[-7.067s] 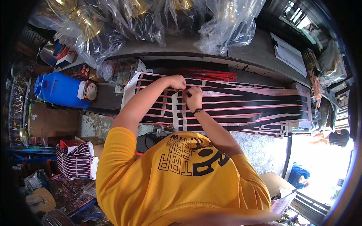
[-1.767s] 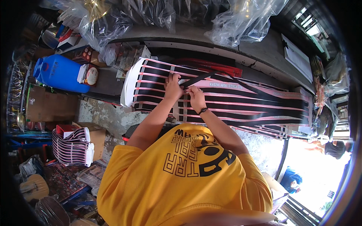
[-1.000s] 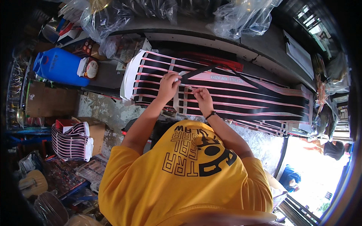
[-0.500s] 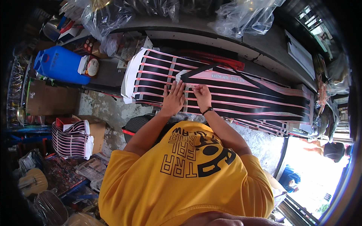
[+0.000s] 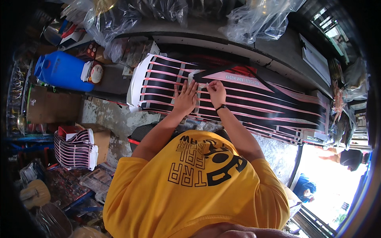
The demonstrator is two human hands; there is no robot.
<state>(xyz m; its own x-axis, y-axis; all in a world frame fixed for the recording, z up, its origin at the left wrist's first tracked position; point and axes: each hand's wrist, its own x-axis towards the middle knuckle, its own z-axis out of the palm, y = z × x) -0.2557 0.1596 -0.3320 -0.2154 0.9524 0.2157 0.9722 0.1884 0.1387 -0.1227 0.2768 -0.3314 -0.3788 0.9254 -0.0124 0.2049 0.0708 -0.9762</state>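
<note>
A long sheet (image 5: 258, 105) of black bands split by thin pink lines lies lengthwise across the bench. My left hand (image 5: 185, 98) rests flat on its left half, fingers spread, pressing it down. Just to the right, my right hand (image 5: 216, 93) is closed in a pinch on a thin pink strip (image 5: 203, 85) at the sheet's surface, near my left fingertips. Its far end is hard to make out. Loose black bands (image 5: 210, 71) cross over the top of the sheet beyond my hands. White backing paper (image 5: 137, 85) curls at the sheet's left end.
A blue jerrycan (image 5: 65, 71) stands at the far left. Below it, a second striped sheet (image 5: 75, 148) leans by a cardboard box (image 5: 104, 146). Clear plastic bags (image 5: 258, 20) hang over the back shelf. A person in blue (image 5: 304, 186) is outside at the lower right.
My right hand has risen slightly and drawn a little to the right, with the pink strip showing between the hands. My left hand stays flat, its fingers a bit more spread.
</note>
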